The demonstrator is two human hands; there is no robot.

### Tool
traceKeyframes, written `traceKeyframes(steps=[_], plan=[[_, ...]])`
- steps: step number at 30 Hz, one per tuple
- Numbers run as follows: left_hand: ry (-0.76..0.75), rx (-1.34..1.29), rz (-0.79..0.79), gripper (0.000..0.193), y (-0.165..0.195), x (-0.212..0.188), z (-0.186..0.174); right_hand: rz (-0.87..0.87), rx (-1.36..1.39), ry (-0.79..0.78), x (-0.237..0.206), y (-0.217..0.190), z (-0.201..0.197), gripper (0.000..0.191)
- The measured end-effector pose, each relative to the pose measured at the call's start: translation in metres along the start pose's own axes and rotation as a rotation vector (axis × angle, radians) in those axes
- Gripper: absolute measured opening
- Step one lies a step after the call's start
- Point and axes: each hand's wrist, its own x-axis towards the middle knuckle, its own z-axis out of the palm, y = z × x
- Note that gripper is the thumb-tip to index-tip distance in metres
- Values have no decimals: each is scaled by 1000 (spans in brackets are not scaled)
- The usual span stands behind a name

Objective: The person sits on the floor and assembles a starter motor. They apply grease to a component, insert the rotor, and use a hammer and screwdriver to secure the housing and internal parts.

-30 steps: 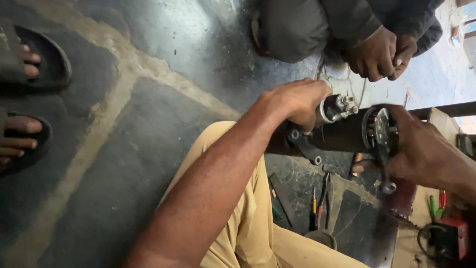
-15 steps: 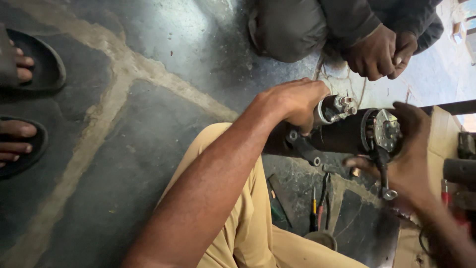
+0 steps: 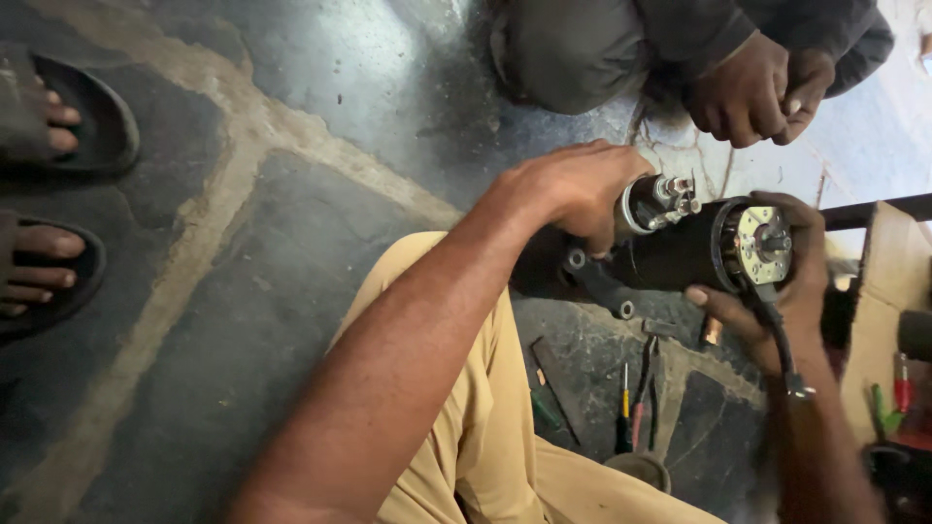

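Against the frame half a second back, I see the right hand point(image 3: 777, 301) has slid under the end of the black starter motor point(image 3: 680, 254) and now cups it, where before it lay more over the end plate; the motor has barely shifted. To the left of the motor, two sandalled feet point(image 3: 44, 184) rest on the dark stone floor point(image 3: 243, 320). My left hand point(image 3: 573, 189) is closed over the motor's upper left part, fingers curled down around the body beside the small cylinder with studs point(image 3: 658, 199). The motor lies roughly level above the tan trouser leg point(image 3: 466, 427). The right hand is half closed around the round metal end plate point(image 3: 762, 243), thumb below, with a black cable point(image 3: 782, 349) hanging past the wrist. Below the motor lie screwdrivers point(image 3: 629, 408). Above it, another person's hands point(image 3: 762, 87) are clasped together.
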Motion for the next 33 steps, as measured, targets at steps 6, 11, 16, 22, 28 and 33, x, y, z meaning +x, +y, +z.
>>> traceKeyframes(steps=[6, 11, 16, 22, 28, 33], plan=[[30, -28, 49, 54, -2, 3, 5, -70, 260, 62, -5, 18, 10, 91], [19, -57, 11, 53, -3, 4, 4, -88, 452, 21, 4, 4, 13, 100], [31, 2, 58, 50, -3, 5, 4, 53, 667, 489, -18, 16, 64, 93], [4, -32, 25, 46, -4, 8, 7, 126, 621, 305, -30, 87, 44, 65], [-29, -14, -15, 41, 0, 9, 5, 179, 609, 125, -25, 110, 22, 78], [-6, -7, -1, 45, 4, 8, 7, 170, 412, 169, -25, 99, 25, 77]])
